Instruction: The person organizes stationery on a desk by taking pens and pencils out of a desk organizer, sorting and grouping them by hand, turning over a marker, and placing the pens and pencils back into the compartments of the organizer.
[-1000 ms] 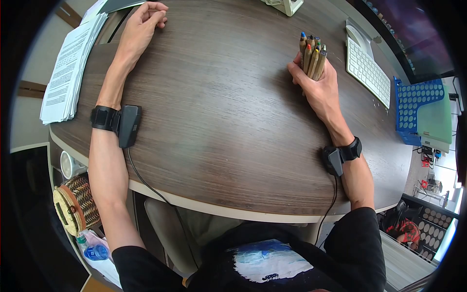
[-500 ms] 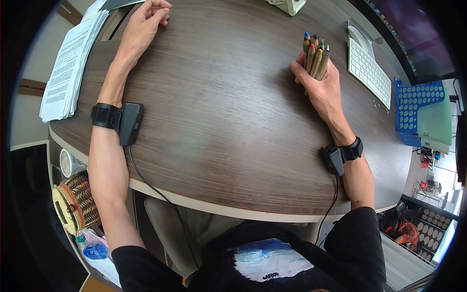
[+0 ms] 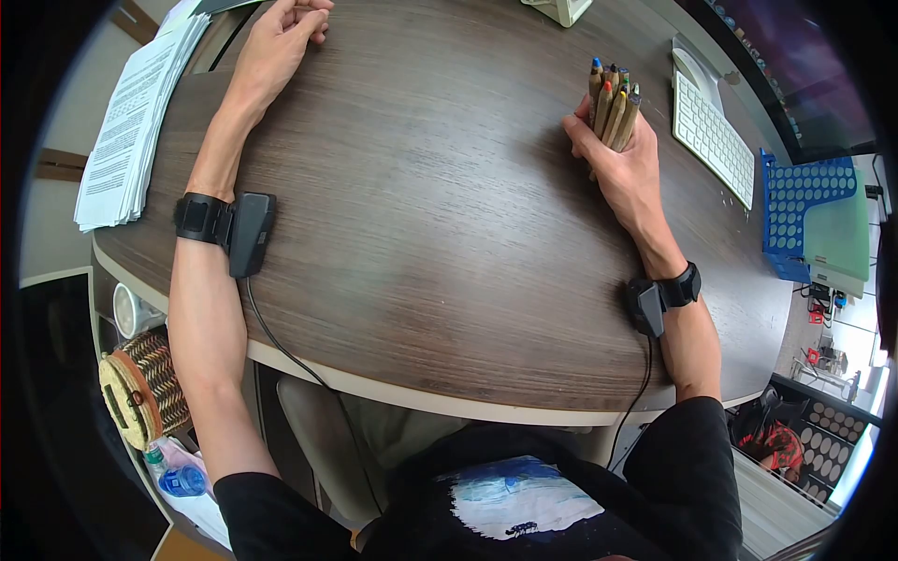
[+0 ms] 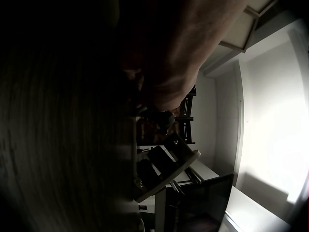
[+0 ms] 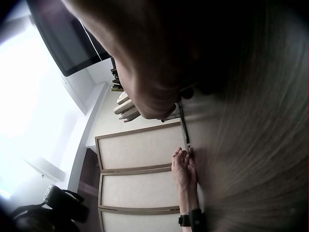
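My right hand [image 3: 625, 178] grips a bundle of wooden coloured pencils [image 3: 614, 114] over the right part of the desk. Their tips point up, with blue, red and yellow among them. In the right wrist view, some pencils [image 5: 126, 108] stick out beyond the dark hand, whose fingers are mostly in shadow. My left hand [image 3: 271, 54] rests at the far left of the desk, its fingers loosely curled and nothing seen in them. The right wrist view shows that left hand [image 5: 183, 166] from across the desk. Its fingers are dark in the left wrist view.
A paper stack [image 3: 140, 122] lies at the desk's left edge. Right of the pencils are a white keyboard [image 3: 713, 138], a monitor [image 3: 795, 65] and a blue perforated holder [image 3: 784, 210]. A pale stand [image 3: 559, 7] sits at the far edge. Cables run from both wrist cameras.
The right hand and the pencils shift slightly to the right in the head view, and the keyboard shifts a little too. The grip stays the same, and the left hand barely changes.
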Demonstrator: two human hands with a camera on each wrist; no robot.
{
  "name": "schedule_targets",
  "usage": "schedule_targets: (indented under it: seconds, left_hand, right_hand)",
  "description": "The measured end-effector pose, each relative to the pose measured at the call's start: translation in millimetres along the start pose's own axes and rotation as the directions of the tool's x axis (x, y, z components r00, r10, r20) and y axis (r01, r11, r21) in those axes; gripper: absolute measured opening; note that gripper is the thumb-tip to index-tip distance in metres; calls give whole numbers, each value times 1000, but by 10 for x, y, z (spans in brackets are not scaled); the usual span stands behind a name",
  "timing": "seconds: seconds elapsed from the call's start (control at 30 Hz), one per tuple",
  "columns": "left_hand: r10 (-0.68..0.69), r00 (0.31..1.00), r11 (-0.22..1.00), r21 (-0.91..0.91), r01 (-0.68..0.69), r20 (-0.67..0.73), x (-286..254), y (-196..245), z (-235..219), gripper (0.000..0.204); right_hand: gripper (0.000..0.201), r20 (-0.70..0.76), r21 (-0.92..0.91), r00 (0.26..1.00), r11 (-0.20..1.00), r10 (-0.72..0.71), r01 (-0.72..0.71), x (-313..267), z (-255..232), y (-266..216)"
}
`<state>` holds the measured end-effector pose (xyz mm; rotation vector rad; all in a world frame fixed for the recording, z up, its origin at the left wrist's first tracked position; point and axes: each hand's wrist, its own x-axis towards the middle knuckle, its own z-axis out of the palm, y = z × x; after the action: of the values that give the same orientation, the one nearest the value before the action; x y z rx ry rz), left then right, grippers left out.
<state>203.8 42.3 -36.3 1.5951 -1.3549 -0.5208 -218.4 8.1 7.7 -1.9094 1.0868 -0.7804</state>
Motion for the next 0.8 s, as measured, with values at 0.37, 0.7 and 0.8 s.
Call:
schedule_targets:
  seconds: [0.37,0.7,0.8]
  left_hand:
    - [27,1000,1000,10,-27,3,19,-42,2,25]
    - [-15,1000,992,-124,13,-19,-58,272,70,8]
    - [-4,1000,988,-153,1,-15,-39,244,72,7]
  right_hand:
    - [23,5,-1,1000,1000,0,0,0,2,-2]
    - [23,6,11,1000,1000,-26,26,-3,4,7]
    - [23,2,17,999,999,-38,38,-3,11,12]
